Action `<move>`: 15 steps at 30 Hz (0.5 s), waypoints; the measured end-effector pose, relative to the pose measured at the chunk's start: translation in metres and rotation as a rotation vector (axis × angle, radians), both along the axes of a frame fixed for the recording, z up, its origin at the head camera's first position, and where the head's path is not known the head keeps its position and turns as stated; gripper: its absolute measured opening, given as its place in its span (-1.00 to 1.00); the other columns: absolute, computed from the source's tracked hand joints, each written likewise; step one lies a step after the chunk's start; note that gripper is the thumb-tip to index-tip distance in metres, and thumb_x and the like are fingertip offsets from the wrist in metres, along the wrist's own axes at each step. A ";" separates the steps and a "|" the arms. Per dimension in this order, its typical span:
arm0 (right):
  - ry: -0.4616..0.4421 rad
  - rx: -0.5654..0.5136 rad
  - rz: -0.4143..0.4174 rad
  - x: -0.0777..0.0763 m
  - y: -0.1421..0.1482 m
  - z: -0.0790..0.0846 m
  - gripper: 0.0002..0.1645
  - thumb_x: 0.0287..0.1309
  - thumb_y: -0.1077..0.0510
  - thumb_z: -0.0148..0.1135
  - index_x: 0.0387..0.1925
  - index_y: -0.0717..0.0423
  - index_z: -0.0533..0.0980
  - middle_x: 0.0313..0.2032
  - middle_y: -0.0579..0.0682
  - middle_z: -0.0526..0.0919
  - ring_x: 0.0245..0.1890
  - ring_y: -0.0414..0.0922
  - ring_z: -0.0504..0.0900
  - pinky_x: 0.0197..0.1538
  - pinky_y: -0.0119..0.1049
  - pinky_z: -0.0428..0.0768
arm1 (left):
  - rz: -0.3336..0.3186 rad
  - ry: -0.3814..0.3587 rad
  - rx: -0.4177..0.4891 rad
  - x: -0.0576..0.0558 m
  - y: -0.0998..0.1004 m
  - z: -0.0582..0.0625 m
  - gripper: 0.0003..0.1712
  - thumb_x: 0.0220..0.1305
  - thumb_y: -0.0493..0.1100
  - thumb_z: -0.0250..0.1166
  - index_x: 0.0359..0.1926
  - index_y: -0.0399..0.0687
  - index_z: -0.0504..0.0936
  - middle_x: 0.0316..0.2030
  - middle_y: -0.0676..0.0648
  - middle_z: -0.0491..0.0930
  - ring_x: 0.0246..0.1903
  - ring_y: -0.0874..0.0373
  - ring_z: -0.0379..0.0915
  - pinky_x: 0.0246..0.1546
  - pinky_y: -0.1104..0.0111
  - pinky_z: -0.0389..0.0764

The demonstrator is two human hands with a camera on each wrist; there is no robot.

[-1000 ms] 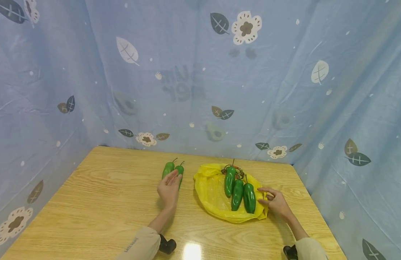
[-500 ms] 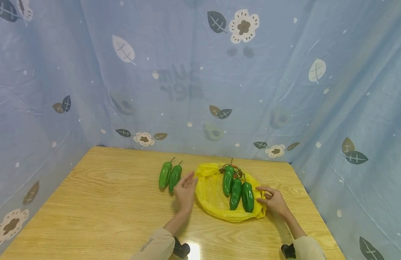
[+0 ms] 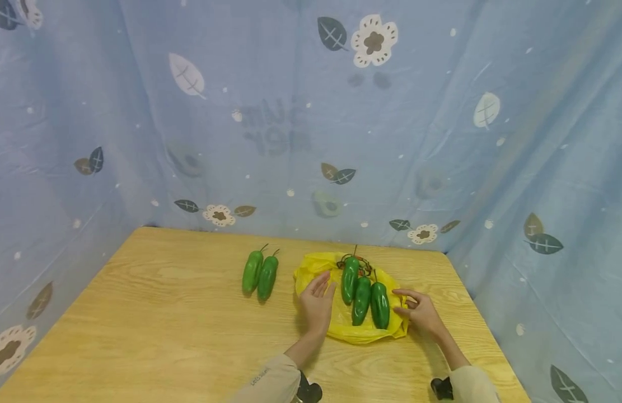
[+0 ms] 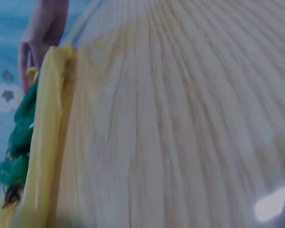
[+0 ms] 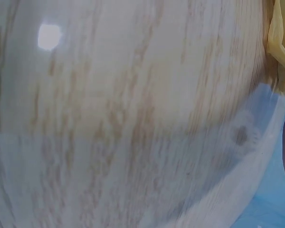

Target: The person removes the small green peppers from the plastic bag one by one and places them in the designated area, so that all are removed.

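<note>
A yellow plastic bag (image 3: 311, 263) lies spread on the wooden table, its edge raised like a rim. Inside it are three glossy green chili peppers (image 3: 361, 301) with thin stems, and behind them a small tangle of dark and orange-red bits (image 3: 363, 265), too small to identify. My left hand (image 3: 317, 308) is over the bag's left part, fingers slightly bent, with nothing held. At the right edge, my right hand (image 3: 425, 313) pinches the bag's rim. Two more green chili peppers (image 3: 260, 274) lie side by side on the table, left of the bag.
The wooden table (image 3: 164, 313) extends left and forward of the bag. A blue curtain (image 3: 270, 112) with leaves and flowers hangs behind the table and along both sides.
My left hand has moved right, from the two peppers on the table to over the bag's left side. The right hand has stayed at the bag's right rim.
</note>
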State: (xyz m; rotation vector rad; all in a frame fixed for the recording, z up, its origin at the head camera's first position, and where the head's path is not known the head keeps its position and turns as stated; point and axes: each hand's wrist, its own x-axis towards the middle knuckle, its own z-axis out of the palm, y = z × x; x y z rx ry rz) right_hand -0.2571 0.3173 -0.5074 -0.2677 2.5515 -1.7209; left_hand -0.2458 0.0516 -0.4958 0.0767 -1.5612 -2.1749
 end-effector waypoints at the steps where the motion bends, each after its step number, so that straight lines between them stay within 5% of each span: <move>1: 0.000 -0.002 0.006 0.000 0.000 0.000 -0.44 0.05 0.42 0.32 0.14 0.41 0.44 0.24 0.45 0.31 0.05 0.13 0.55 -0.19 -0.36 0.65 | 0.009 0.000 -0.002 0.000 0.004 -0.001 -0.67 0.07 -0.47 0.36 -0.08 -0.40 0.64 -0.08 -0.28 0.64 0.00 -0.15 0.55 0.04 0.26 0.55; 9: 0.013 -0.033 0.000 0.003 -0.002 0.001 -0.43 0.06 0.42 0.32 0.14 0.43 0.43 0.25 0.45 0.29 0.05 0.21 0.54 -0.22 -0.36 0.65 | 0.016 -0.020 0.021 -0.003 0.034 -0.003 -0.60 0.07 -0.56 0.31 0.00 -0.49 0.57 -0.01 -0.37 0.58 0.05 -0.24 0.49 0.06 0.14 0.52; 11: 0.012 -0.039 -0.002 0.004 -0.003 0.002 -0.43 0.05 0.43 0.32 0.14 0.44 0.43 0.25 0.46 0.28 0.02 0.12 0.58 -0.23 -0.37 0.64 | 0.010 -0.039 -0.016 0.001 0.039 0.005 -0.59 0.08 -0.55 0.30 0.02 -0.50 0.55 0.02 -0.38 0.56 0.07 -0.27 0.46 0.07 0.08 0.50; 15: 0.018 -0.037 -0.016 0.004 -0.004 0.002 -0.43 0.03 0.44 0.33 0.13 0.43 0.44 0.24 0.45 0.31 0.02 0.07 0.58 -0.20 -0.41 0.63 | -0.023 -0.085 -0.145 -0.003 0.050 0.000 -0.53 0.11 -0.51 0.31 0.10 -0.40 0.54 0.10 -0.30 0.53 0.11 -0.26 0.43 0.07 0.08 0.50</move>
